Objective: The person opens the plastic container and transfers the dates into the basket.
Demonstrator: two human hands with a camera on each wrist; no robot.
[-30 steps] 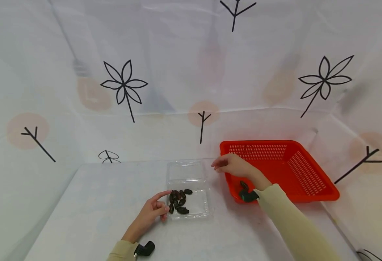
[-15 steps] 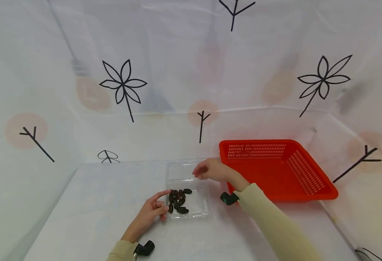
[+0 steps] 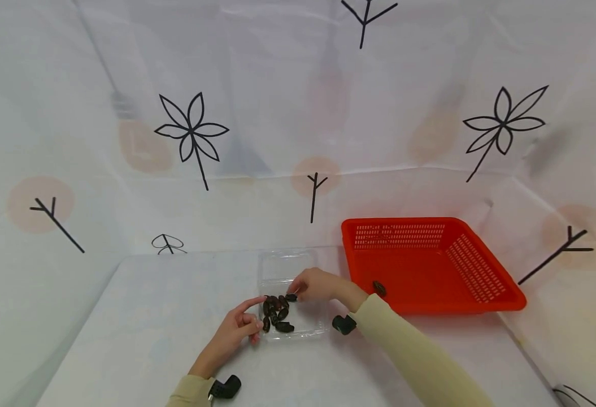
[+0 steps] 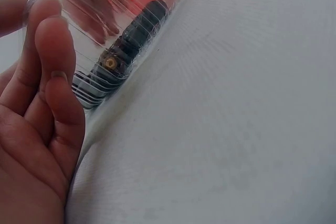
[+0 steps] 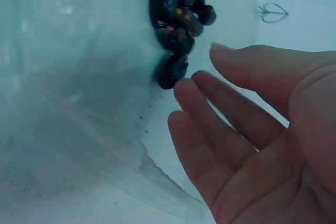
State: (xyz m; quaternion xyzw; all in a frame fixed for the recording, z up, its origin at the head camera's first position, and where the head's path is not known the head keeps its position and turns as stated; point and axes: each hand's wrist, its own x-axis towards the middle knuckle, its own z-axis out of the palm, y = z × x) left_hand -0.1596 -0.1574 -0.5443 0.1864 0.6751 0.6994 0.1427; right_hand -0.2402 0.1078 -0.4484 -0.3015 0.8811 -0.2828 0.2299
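Observation:
A clear plastic clamshell box lies with its lid folded back. Several dark, glossy dates are clustered in its left half. My left hand holds the box's left rim, its index finger stretched along the edge. In the left wrist view, the other fingers are curled beside the ribbed wall. Over the box, my right hand reaches to a date at the edge of the cluster. Its fingertips are right at this date, with the thumb apart from them.
A red plastic basket with slotted sides stands at the back right. One date lies inside, near its left wall. A white cloth covers the table, and a printed sheet hangs behind it.
My right hand has moved left and down from the basket's left rim to the dates in the box. The date in the basket shows again. My left hand stays at the box.

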